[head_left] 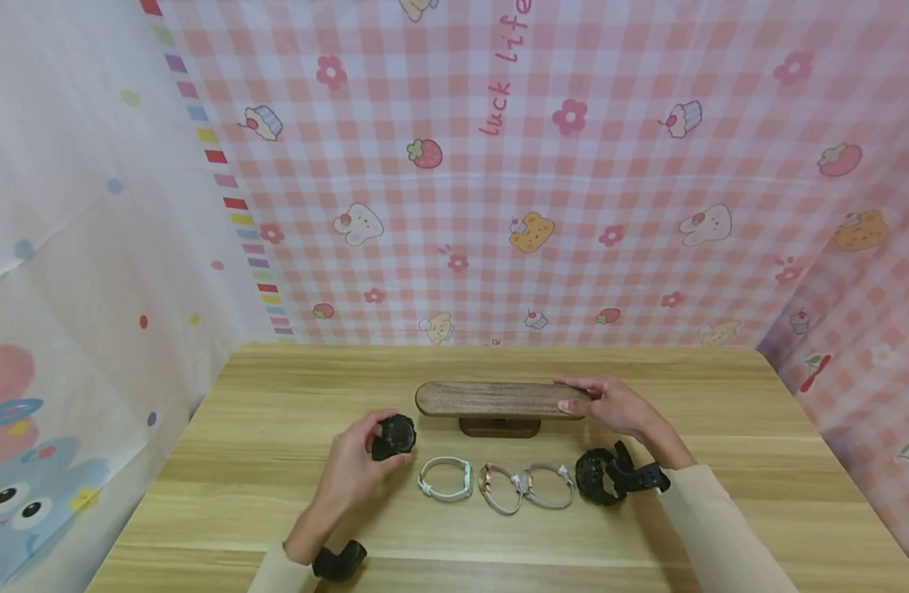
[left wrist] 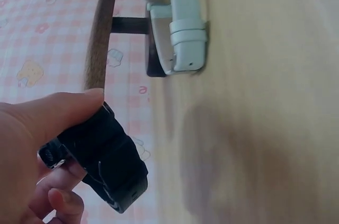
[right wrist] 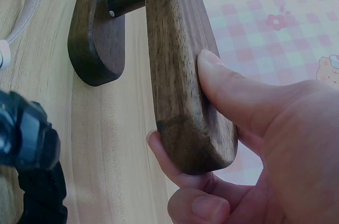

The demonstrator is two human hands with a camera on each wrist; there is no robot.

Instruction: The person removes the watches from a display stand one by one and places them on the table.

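A black wristwatch (head_left: 395, 436) is held by my left hand (head_left: 358, 461), its thumb and fingers round the strap, beside the left end of a wooden display stand (head_left: 491, 399). In the left wrist view the black watch (left wrist: 106, 155) hangs from the grip above the table. My right hand (head_left: 617, 405) grips the right end of the stand's rounded top bar; in the right wrist view the thumb presses on the bar (right wrist: 175, 75) and fingers curl under its end. The bar stands on a post over a dark oval base (head_left: 499, 427).
In front of the stand lie a pale mint watch (head_left: 445, 479), two slim watches with light straps, the left one (head_left: 501, 487) rose-gold and the right one (head_left: 549, 486), and a bulky black watch (head_left: 601, 476) near the right forearm. A patterned cloth (head_left: 499, 272) hangs behind the wooden table (head_left: 277, 412).
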